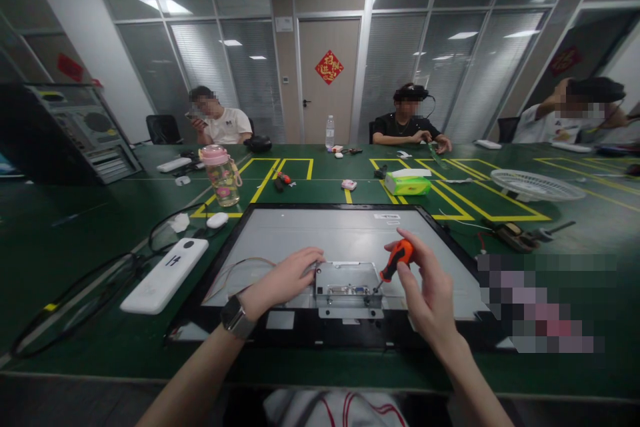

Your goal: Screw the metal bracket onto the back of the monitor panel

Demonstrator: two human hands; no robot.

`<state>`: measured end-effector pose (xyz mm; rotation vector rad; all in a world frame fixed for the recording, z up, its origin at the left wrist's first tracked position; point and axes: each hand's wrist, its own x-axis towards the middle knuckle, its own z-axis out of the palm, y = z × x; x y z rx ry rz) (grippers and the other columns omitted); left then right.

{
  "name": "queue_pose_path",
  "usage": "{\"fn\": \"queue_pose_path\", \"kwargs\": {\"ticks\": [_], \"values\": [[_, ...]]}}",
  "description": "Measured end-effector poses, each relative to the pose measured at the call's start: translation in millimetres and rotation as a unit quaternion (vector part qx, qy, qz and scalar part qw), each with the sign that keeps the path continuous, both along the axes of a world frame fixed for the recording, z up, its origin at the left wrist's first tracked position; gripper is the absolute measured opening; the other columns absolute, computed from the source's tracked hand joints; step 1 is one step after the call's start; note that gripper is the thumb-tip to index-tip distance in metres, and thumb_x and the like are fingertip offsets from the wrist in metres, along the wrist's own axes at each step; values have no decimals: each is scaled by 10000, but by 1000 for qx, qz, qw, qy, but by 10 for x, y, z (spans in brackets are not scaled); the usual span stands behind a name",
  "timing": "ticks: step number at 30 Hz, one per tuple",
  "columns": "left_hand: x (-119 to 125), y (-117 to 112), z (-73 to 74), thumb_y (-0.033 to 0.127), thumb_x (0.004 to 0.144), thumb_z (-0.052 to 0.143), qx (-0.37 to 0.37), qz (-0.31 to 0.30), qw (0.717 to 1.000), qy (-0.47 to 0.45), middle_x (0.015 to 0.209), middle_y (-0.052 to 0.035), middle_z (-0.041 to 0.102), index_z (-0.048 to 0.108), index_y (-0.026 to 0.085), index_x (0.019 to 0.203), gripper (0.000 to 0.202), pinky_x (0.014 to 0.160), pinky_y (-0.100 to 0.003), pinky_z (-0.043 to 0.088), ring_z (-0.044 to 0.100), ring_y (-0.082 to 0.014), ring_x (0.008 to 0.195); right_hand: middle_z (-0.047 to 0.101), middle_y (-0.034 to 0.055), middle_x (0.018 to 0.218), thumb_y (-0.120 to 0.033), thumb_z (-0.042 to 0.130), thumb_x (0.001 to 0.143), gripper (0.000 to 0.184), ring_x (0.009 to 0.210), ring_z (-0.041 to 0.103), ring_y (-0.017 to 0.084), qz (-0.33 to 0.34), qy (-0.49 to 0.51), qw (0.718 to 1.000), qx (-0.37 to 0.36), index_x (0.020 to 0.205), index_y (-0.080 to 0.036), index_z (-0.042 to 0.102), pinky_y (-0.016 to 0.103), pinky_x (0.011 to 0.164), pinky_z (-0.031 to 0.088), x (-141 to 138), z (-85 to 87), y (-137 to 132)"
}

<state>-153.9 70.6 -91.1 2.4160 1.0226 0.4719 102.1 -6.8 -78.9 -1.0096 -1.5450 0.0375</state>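
Green tabletop point(310, 190) w/ yellow tape lines point(265, 180) fills most of the view; door point(307, 47) w/ red diamond sign point(329, 67) at the back, blinds & glass either side. Big flat panel point(310, 230), dark frame, grey back up, lies on the table right in front of the person. Metal bracket box point(345, 273) w/ ports sits on the panel's near part, approx. centre.

R hand point(430, 287) grips an orange/black screwdriver point(399, 259), fingers closed round the handle, shaft angled down-left, tip at the box's R end by the ports. L hand point(290, 273), watch point(237, 317) on wrist, has fingers stretched out at the box's L edge; can't tell if it's gripping or just resting.

L of panel: white power bank point(165, 277) marked "14", black cable point(75, 297) loops. Beyond: pink-lidded bottle point(220, 177), bright green box point(407, 183), white round grille point(537, 185). PC case point(85, 130) far L. Three co-workers sit opposite, incl. one in black top point(407, 127).
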Motion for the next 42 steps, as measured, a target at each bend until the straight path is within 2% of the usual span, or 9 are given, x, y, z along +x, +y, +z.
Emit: {"fn": "queue_pose_path", "kwargs": {"ticks": [4, 10, 13, 15, 19, 22, 28, 38, 42], "values": [[-3, 2, -6, 69, 868, 486, 2, 1, 1000, 4, 1434, -113, 555, 602, 181, 1206, 374, 1178, -394, 339, 485, -217, 1356, 614, 21, 841, -243, 626, 907, 402, 642, 555, 152, -15, 16, 1000, -7, 1304, -220, 560, 305, 610, 503, 13, -32, 31], [-10, 13, -33, 63, 859, 483, 14, -1, 1000, 3, 1426, -86, 565, 602, 210, 1193, 383, 1172, -404, 349, 502, -215, 1340, 654, 47, 941, -243, 589, 928, 424, 730, 631, 170, 43, 57, 997, -40, 1344, -237, 509, 336, 680, 575, 30, -22, 67], [-10, 12, -31, 80, 872, 482, 17, -1, 1000, 6, 1424, -80, 567, 601, 213, 1186, 361, 1173, -400, 349, 497, -213, 1343, 601, 29, 920, -275, 648, 889, 396, 702, 610, 154, -1, 147, 989, -18, 1273, -243, 555, 293, 608, 570, -15, 57, 111], [-9, 12, -31, 78, 871, 477, 16, 0, 1000, 12, 1424, -85, 566, 600, 205, 1187, 362, 1173, -391, 348, 493, -211, 1348, 570, 12, 878, -300, 660, 886, 382, 642, 577, 132, -29, 238, 971, -12, 1248, -243, 551, 237, 504, 525, -97, 114, 156], [-8, 25, -58, 73, 868, 466, 23, -2, 1000, 16, 1425, -87, 563, 589, 201, 1212, 387, 1176, -396, 343, 484, -209, 1356, 541, -27, 811, -346, 650, 895, 351, 543, 542, 97, 19, 312, 947, -78, 1203, -242, 520, 191, 425, 476, -338, 132, 241], [-9, 41, -92, 68, 859, 470, 30, -10, 999, 12, 1406, -75, 577, 595, 213, 1203, 393, 1172, -389, 349, 492, -203, 1347, 524, -43, 800, -358, 632, 901, 338, 527, 549, 92, 62, 292, 948, -108, 1198, -253, 509, 198, 434, 501, -478, 42, 259], [-11, 45, -113, 59, 861, 469, 31, -10, 999, -1, 1412, -92, 574, 601, 200, 1196, 386, 1177, -389, 338, 487, -213, 1352, 528, -31, 818, -294, 612, 914, 322, 577, 567, 99, 82, 223, 968, -87, 1218, -251, 516, 218, 505, 572, -519, -128, 238], [-26, 57, -154, 70, 872, 462, 43, -14, 999, -5, 1415, -83, 568, 593, 205, 1208, 385, 1177, -365, 337, 485, -203, 1352, 552, -21, 820, -233, 575, 945, 326, 579, 610, 112, 68, 157, 984, -58, 1263, -253, 500, 232, 523, 585, -524, -194, 221], [-23, 53, -154, 90, 889, 461, 41, -12, 999, -5, 1418, -82, 566, 595, 203, 1210, 366, 1177, -378, 337, 480, -216, 1355, 657, 25, 893, -186, 595, 926, 372, 673, 676, 155, 74, 49, 996, 0, 1286, -247, 523, 292, 641, 611, -465, -134, 175]]}}
